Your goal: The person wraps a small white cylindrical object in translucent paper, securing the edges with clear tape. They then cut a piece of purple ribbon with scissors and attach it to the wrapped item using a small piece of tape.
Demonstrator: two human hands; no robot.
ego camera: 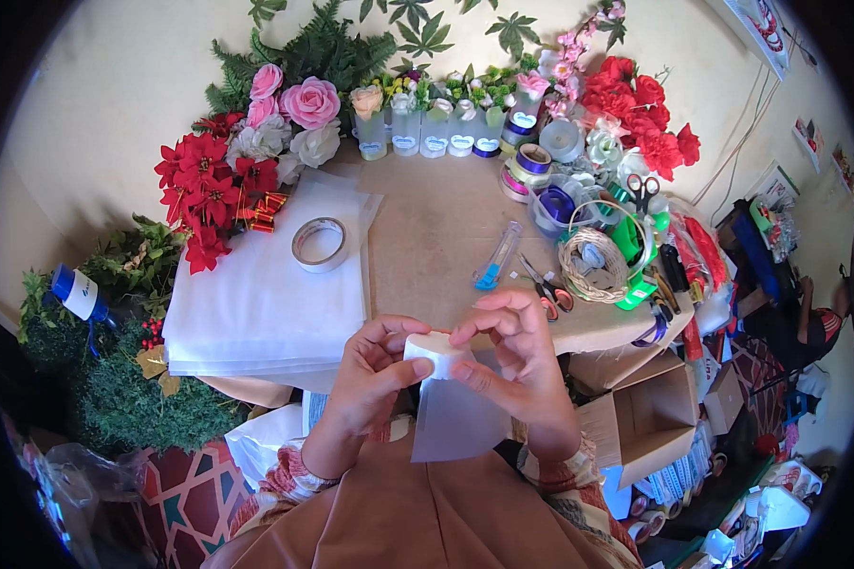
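Observation:
My left hand (381,370) grips a short white cylinder (438,346), perhaps foam, with its thumb on the front. From the right, my right hand (516,355) pinches the cylinder's edge between thumb and index finger; its other fingers are raised. A translucent sheet (455,423) hangs below the cylinder, partly behind my right hand. Whether the two are joined cannot be seen. Beyond my hands, scissors (544,284) with orange-and-black handles and a blue utility knife (498,259) lie on the cardboard-covered table (427,235).
A tape roll (319,244) rests on stacked translucent sheets (256,313) at left. Several small frosted vases (434,135) with artificial flowers line the back. At right stand a wicker basket (594,267) and ribbon rolls (526,167). An open cardboard box (644,423) sits below; another person (815,331) is farther right.

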